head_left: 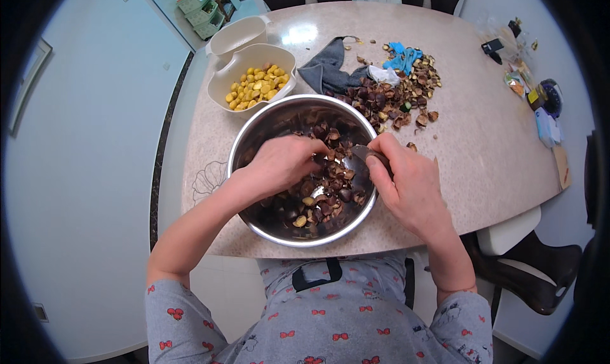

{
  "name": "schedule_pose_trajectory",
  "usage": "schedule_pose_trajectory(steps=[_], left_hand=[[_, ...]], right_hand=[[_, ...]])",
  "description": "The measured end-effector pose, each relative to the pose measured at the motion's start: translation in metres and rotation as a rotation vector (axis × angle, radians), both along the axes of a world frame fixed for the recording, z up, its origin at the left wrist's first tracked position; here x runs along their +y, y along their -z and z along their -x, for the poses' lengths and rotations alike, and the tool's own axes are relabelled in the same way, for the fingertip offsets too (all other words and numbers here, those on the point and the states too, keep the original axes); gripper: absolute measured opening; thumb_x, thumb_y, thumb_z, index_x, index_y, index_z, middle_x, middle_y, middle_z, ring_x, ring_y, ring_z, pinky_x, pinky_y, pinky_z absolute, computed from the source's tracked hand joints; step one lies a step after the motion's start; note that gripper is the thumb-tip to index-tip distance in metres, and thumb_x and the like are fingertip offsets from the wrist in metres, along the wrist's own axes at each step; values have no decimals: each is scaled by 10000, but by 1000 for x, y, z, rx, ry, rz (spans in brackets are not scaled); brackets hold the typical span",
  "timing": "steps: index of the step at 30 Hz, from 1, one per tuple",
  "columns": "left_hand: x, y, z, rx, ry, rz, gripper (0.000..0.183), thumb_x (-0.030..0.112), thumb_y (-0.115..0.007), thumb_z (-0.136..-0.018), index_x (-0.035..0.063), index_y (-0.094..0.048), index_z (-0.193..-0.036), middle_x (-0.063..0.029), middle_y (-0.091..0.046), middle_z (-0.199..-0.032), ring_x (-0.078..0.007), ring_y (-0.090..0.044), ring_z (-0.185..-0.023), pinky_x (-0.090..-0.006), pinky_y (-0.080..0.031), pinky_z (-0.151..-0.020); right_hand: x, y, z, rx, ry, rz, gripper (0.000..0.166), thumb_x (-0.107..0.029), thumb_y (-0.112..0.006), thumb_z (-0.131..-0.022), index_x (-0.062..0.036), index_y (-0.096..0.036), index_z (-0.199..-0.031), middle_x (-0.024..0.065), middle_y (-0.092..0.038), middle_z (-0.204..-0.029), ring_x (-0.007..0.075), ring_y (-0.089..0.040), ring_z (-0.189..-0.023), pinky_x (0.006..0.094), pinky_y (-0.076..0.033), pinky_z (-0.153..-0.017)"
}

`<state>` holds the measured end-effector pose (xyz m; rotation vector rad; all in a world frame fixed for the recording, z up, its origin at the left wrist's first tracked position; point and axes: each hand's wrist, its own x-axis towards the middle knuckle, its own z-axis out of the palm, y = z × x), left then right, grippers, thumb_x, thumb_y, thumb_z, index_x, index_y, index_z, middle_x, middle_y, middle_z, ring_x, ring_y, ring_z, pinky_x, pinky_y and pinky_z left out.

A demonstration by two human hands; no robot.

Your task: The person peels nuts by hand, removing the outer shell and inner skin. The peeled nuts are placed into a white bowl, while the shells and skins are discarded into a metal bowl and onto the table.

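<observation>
A stainless steel bowl [305,243] stands at the table's near edge, in front of my body. Broken brown chestnut shells [339,171] lie in it, with some dark whole-looking chestnuts [345,194] and a yellowish piece [300,221]. My left hand [286,161] reaches over the bowl's left side, fingers bent down among the shells; whether they grip anything is hidden. My right hand [411,185], at the right rim, is closed around a small knife [363,152]. Its blade points left over the bowl, and the fingers cover much of its handle.
Peeled yellow chestnuts [257,85] fill part of a cream basket [217,85] behind the bowl; another cream container [238,36] stands beyond. Shells [421,80] are heaped at back right with blue gloves [404,58], white tissue [384,75] and a grey cloth [329,71]. Packages [548,128] line the right edge.
</observation>
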<state>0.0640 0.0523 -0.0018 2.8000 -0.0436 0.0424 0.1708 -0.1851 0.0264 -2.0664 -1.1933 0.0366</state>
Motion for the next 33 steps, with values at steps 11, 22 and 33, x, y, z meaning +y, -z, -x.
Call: schedule_pose_trajectory(steps=[11,22,33], left_hand=[[-46,12,-8,145,235,109,342,158,-805,-808,41,-621,-1071,-161,-680,-981,-400,-665,-975,-498,-543,-807],[-19,-26,13,367,-189,1291,350,167,-632,-1046,59,-578,-1374,-49,-669,-1148,-156,-669,-1048,-308,-569,-862],[-30,-19,43,97,-215,1560,368,144,-641,-1038,48,-540,-1379,-90,-662,-1211,-189,-701,-1059,-320,-594,-888]], right_hand=[[2,2,8,-18,-39,-57,118,-189,-643,-965,-107,-614,-1045,96,-694,-795,307,-693,-742,446,-513,-641],[-8,3,5,66,-22,-49,127,-227,-645,-994,-116,-616,-1050,94,-705,-780,311,-704,-704,440,-508,-599],[17,7,22,24,-82,-82,143,-280,-658,-998,-140,-634,-974,82,-678,-668,319,-686,-590,439,-499,-527]])
